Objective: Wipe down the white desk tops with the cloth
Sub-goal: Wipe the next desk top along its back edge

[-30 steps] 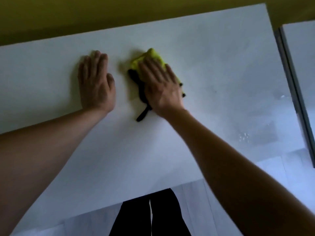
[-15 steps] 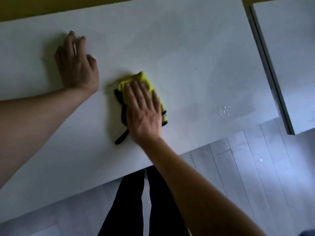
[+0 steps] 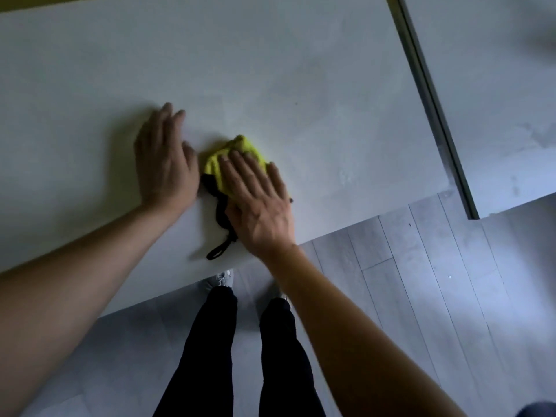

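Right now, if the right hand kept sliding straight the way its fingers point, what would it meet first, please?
Nothing but bare desk top: the right hand pressing the cloth seems to pass beside the left hand.

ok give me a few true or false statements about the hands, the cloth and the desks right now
1. The right hand presses flat on the yellow cloth. True.
2. The left hand grips the cloth. False: it rests flat on the white desk beside the cloth.
3. A black loop trails from the cloth toward the desk's near edge. True.
4. The cloth lies on the second desk. False: it is on the desk in front of the person.
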Demonstrator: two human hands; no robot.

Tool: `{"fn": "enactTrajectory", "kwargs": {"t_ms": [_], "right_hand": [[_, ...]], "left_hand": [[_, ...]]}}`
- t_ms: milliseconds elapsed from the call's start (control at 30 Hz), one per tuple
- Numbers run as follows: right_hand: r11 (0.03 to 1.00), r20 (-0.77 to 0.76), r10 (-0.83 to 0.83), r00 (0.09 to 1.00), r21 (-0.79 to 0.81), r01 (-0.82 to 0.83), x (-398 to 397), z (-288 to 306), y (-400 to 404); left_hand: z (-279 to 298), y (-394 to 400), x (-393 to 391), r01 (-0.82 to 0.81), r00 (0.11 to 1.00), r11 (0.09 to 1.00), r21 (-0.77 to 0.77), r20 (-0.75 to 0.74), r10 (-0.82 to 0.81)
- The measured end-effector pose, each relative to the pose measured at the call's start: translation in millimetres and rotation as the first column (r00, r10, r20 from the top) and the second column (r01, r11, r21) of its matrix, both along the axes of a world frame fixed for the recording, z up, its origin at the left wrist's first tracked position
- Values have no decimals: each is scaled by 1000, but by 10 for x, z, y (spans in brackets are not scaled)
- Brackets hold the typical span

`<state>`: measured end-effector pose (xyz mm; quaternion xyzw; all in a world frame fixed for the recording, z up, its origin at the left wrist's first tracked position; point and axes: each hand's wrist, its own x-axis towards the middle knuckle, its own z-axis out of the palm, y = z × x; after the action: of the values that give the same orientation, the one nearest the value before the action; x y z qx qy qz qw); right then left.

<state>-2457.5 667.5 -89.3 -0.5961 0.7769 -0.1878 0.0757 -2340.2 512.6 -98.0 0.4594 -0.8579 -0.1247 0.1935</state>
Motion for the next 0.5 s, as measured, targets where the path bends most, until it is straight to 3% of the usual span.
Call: {"fn": "enactTrajectory", "kwargs": {"t_ms": [100, 233, 333, 433, 500], "right_hand": [[988, -42, -152, 987, 23, 153, -625, -9, 431], [919, -82, -386, 919, 55, 391, -1528, 1, 849], [857, -80, -506, 859, 62, 511, -1749, -18, 891], [858, -73, -509, 858, 38, 513, -1452, -31, 746], [934, -39, -356, 934, 24, 357, -1066, -25, 633]], "left_hand": [[-30, 457, -349, 126, 989, 992, 20, 74, -127], [-81, 634, -614, 41, 982, 998, 38, 181, -47], [-122, 621, -612, 24, 980, 1000, 13, 196, -26], [-144, 620, -617, 18, 981, 1000, 4, 192, -18], [-151, 610, -623, 21, 981, 1000, -1, 195, -20]]}}
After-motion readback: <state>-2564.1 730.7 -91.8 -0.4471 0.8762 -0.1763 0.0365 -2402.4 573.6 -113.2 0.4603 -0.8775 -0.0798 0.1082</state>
